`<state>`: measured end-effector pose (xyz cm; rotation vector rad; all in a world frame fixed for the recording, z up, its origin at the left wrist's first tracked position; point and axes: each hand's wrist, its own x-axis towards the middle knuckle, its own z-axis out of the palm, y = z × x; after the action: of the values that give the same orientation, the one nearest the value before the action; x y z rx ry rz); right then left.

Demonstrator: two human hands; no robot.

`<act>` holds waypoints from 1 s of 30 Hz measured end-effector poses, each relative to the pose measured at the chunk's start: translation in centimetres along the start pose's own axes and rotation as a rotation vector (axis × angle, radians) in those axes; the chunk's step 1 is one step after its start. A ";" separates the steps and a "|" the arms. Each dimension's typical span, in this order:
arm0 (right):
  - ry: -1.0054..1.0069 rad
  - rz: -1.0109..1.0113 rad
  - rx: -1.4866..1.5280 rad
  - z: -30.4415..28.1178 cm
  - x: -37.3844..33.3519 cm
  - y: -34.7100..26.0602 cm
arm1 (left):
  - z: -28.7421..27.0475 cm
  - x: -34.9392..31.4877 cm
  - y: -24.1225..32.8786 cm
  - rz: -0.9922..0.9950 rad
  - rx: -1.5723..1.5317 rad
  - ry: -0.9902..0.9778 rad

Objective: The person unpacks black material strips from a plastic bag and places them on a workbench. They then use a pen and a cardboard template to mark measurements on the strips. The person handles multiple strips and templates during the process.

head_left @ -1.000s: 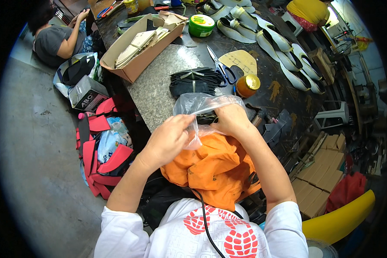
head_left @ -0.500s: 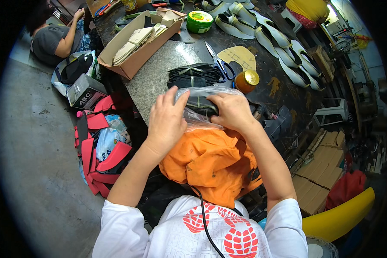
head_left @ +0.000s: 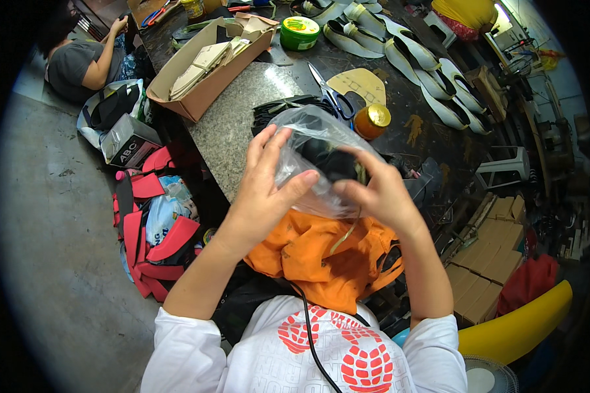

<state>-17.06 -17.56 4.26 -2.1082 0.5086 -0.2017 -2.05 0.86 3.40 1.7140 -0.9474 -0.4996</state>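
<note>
My left hand (head_left: 261,190) and my right hand (head_left: 377,191) both grip a clear plastic bag (head_left: 311,154) with dark pieces inside, held up above an orange cloth (head_left: 321,252) on my lap. Left fingers spread over the bag's left side; the right hand pinches its right side. Behind the bag, a stack of black straps (head_left: 278,108) lies on the grey stone worktop (head_left: 233,128).
Scissors (head_left: 331,98), an orange-lidded jar (head_left: 372,121), a green tub (head_left: 299,33), shoe soles (head_left: 432,62) and a cardboard box of pieces (head_left: 206,65) sit on the worktop. Red foam pieces (head_left: 154,229) lie on the floor at left. Another person (head_left: 85,56) sits far left.
The bag has been lifted higher, toward the camera, and both hands have shifted their hold around it.
</note>
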 end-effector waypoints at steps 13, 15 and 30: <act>-0.039 -0.443 -0.323 1.7 -8.1 -0.3 | 1.6 -2.6 -3.4 -0.139 -0.106 -0.037; -0.009 -0.287 -0.122 1.2 -8.4 0.3 | 1.5 -2.9 -3.4 -0.131 -0.162 -0.043; 0.042 0.135 0.304 0.3 -6.4 1.8 | 2.4 -1.0 -0.9 -0.203 -0.589 -0.098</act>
<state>-23.25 -15.41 2.96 -1.7705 0.6033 -0.2307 -4.05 0.31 1.58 1.2572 -0.6098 -0.9047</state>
